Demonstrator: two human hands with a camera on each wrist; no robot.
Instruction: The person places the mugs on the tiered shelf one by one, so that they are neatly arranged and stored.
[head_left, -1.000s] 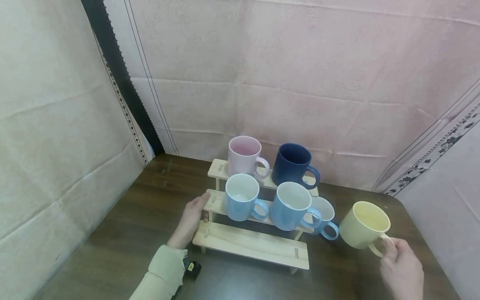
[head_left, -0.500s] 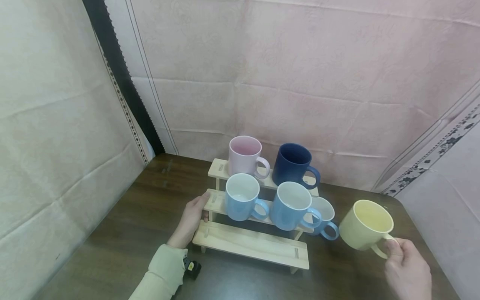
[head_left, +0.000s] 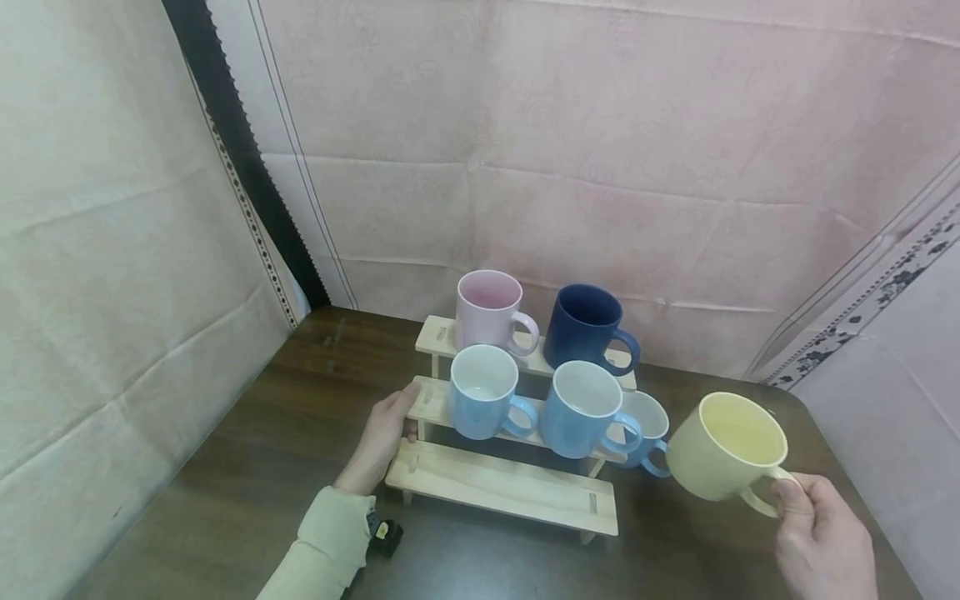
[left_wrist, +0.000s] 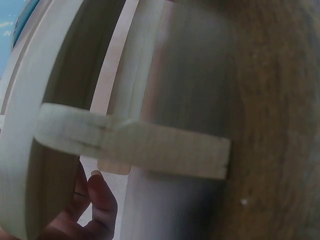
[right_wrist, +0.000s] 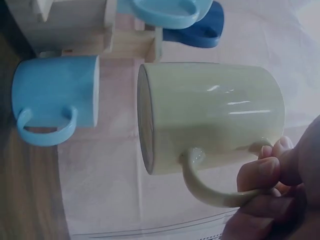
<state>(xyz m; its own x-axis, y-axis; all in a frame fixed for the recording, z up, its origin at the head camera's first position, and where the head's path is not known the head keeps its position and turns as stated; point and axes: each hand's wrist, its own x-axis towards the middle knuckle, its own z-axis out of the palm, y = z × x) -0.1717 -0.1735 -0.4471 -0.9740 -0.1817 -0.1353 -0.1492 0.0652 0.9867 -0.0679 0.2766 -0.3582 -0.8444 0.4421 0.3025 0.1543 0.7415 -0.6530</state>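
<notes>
My right hand (head_left: 825,533) pinches the handle of a pale yellow mug (head_left: 716,458), which hangs in the air right of the rack. The right wrist view shows the mug (right_wrist: 215,115) with its base clear of the table and fingertips on the handle. My left hand (head_left: 382,437) grips the left end of the middle step of a three-step wooden rack (head_left: 502,487); fingers (left_wrist: 102,205) show beneath that board in the left wrist view. Two light blue mugs (head_left: 483,396) stand on the middle step. A pink mug (head_left: 483,321) and a navy mug (head_left: 577,325) occupy the top one.
Another light blue mug (head_left: 647,417) stands on the brown table (head_left: 262,467) beside the rack's right end, partly hidden behind the yellow mug. The lowest step bears no mug. Pale cloth (head_left: 600,142) hangs behind and at both sides.
The yellow mug has risen slightly and looks larger, now overlapping the handle of the blue mug on the table. My right hand has shifted a little rightward. The left hand stays put.
</notes>
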